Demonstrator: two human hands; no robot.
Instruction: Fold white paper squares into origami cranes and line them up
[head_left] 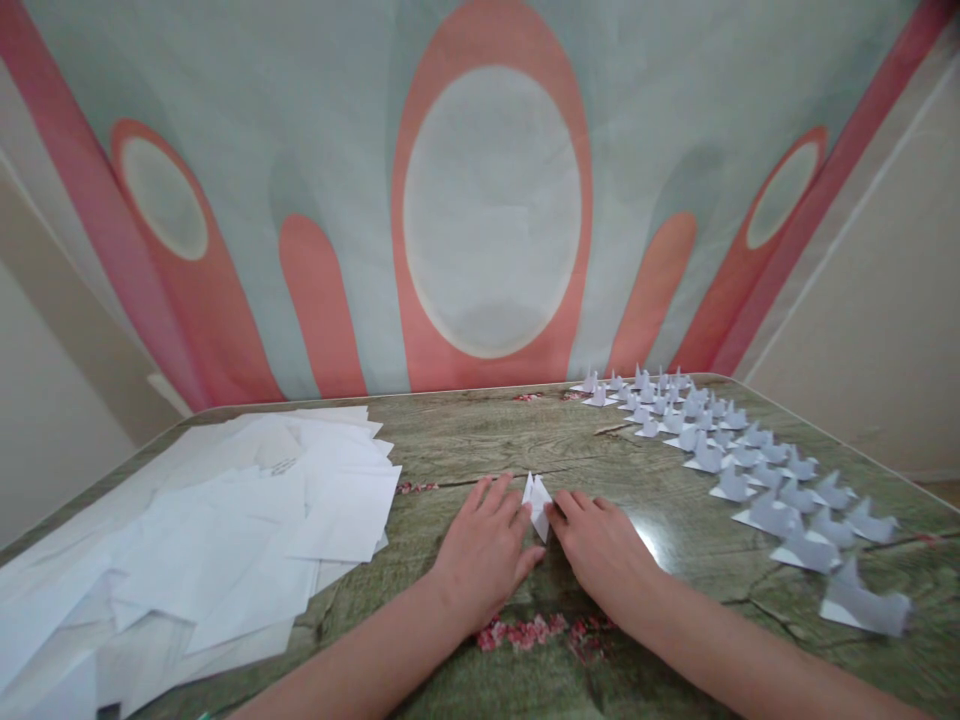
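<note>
A small folded white paper [538,508], narrow with two pointed flaps at its far end, lies on the wood-patterned table between my hands. My left hand [484,545] rests flat at its left side, fingers stretched out and thumb apart, the index finger touching or very near the paper's edge. From the other side, my right hand [600,545] reaches in with its fingers bent and together, the fingertips on the paper's right edge. The right thumb is mostly hidden.
A wide, overlapping pile of white paper sheets [247,530] covers the table's left side. Rows of folded white paper birds [769,510] stand along the right. Behind the table [465,435] hangs a grey-green and coral patterned backdrop [360,150].
</note>
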